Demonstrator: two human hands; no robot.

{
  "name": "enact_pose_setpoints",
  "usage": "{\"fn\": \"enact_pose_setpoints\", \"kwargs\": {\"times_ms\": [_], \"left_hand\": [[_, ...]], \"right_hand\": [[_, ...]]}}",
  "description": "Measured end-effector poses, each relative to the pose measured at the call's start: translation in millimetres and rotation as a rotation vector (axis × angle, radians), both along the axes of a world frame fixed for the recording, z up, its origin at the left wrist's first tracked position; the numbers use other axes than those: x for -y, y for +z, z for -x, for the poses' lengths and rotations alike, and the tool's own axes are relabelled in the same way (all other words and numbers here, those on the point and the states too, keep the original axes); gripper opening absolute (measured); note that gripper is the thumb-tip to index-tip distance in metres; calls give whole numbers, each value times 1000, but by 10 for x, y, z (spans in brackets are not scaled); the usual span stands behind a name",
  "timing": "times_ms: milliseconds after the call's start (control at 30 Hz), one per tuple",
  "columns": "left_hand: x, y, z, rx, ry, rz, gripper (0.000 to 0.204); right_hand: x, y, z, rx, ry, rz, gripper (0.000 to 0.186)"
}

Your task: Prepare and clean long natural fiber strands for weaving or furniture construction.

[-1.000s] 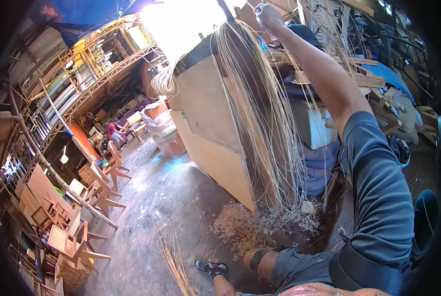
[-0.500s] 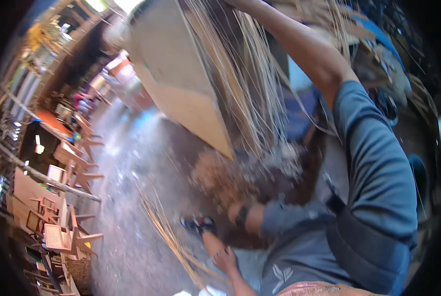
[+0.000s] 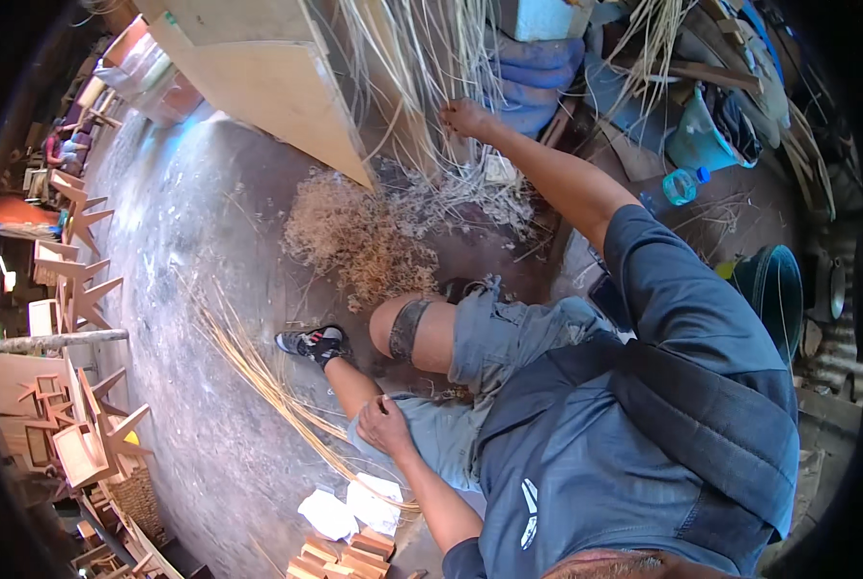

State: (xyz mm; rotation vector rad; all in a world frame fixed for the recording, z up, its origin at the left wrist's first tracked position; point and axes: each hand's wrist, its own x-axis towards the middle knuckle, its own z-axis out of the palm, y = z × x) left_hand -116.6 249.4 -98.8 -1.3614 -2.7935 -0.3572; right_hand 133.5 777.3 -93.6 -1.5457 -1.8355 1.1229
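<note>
My right hand (image 3: 465, 118) reaches out at the top centre, its fingers closed among long pale cane strands (image 3: 430, 72) that hang beside a leaning wooden board (image 3: 258, 87). It appears to grip some of these strands; the exact grip is too small to see. My left hand (image 3: 383, 426) lies on my left thigh with its fingers loosely bent, and no object shows in it. Beside that leg a bundle of yellowish cane strands (image 3: 258, 362) stretches across the floor. Curly tan shavings (image 3: 345, 232) are heaped in front of my knee, with paler scraps (image 3: 480, 203) next to them.
Wooden chair frames (image 3: 84, 439) line the left side. Wood blocks (image 3: 340, 558) and white bags (image 3: 374, 502) sit at the bottom. To the right stand a light-blue bucket (image 3: 692, 140), a plastic bottle (image 3: 681, 186) and a dark green bucket (image 3: 771, 289). A blue bundle (image 3: 538, 82) lies beyond my right hand.
My right hand has come down from the top edge to beside the hanging strands' lower part. My left hand stays on my thigh. The whole view has shifted and turned.
</note>
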Motion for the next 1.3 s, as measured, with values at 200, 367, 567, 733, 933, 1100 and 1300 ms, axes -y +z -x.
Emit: {"fn": "enact_pose_setpoints", "kwargs": {"times_ms": [200, 367, 567, 733, 933, 1100, 1300], "left_hand": [[-450, -440, -225, 13, 16, 102, 28], [-643, -1092, -263, -10, -78, 102, 22], [-408, -1063, -173, 25, 0, 188, 25], [423, -955, 553, 235, 170, -152, 22], [2098, -677, 1375, 312, 771, -449, 23], [3470, -1716, 1598, 474, 1035, -335, 28], [4117, -2979, 1943, 564, 982, -158, 25]], "right_hand": [[-112, -1099, -879, 496, 129, -114, 63], [176, -2412, -2321, 959, 597, -299, 23], [1859, -3349, -2821, 761, 52, -262, 33], [2700, -3543, -2296, 1012, 507, 182, 62], [3450, -3512, -2472, 1393, 869, -258, 32], [3228, -3380, -2591, 1286, 867, -450, 14], [3999, -2060, 220, 770, 333, 61, 15]]}}
